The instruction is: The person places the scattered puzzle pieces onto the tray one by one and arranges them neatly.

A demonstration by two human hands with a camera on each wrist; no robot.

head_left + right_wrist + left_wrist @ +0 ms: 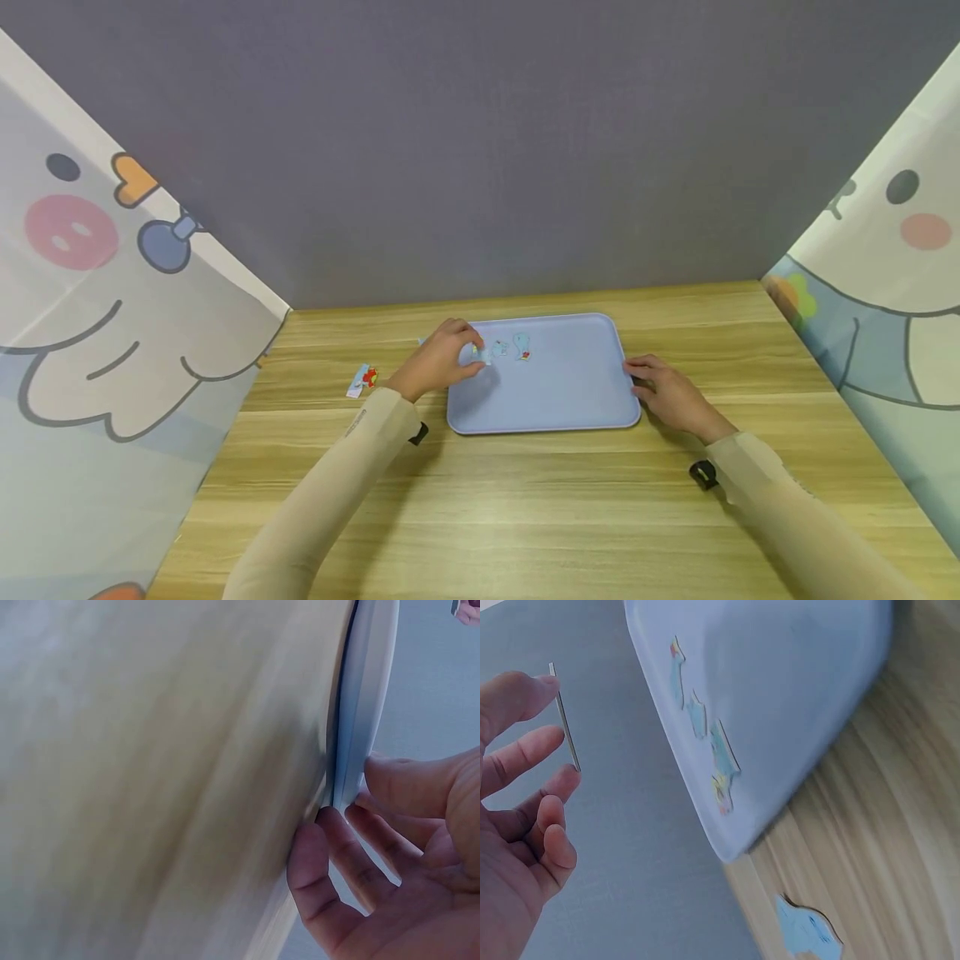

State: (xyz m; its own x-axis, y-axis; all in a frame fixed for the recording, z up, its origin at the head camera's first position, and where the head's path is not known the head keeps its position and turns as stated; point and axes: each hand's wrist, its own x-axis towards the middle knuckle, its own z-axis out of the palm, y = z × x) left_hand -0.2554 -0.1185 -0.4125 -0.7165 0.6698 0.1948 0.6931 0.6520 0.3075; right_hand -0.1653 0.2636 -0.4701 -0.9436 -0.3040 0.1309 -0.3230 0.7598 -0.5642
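Note:
My left hand (441, 360) is over the left part of a light blue tray (558, 392). In the left wrist view, its thumb and fingers pinch a thin flat piece (565, 720), seen edge-on so its printed face is hidden. Light blue jigsaw puzzle pieces lie in a row on the tray, among them one with a red patch (522, 343) and a smaller one (500, 348). My right hand (671, 398) grips the tray's right edge, thumb on the rim (380, 690) and fingertips low beside its underside.
More puzzle pieces (363, 381) lie on the wooden table (525, 508) left of the tray. Another light blue piece (808, 934) is on the wood close to the tray corner. A grey panel (517, 167) stands behind the table, with cartoon-printed cloth (862, 333) at both sides.

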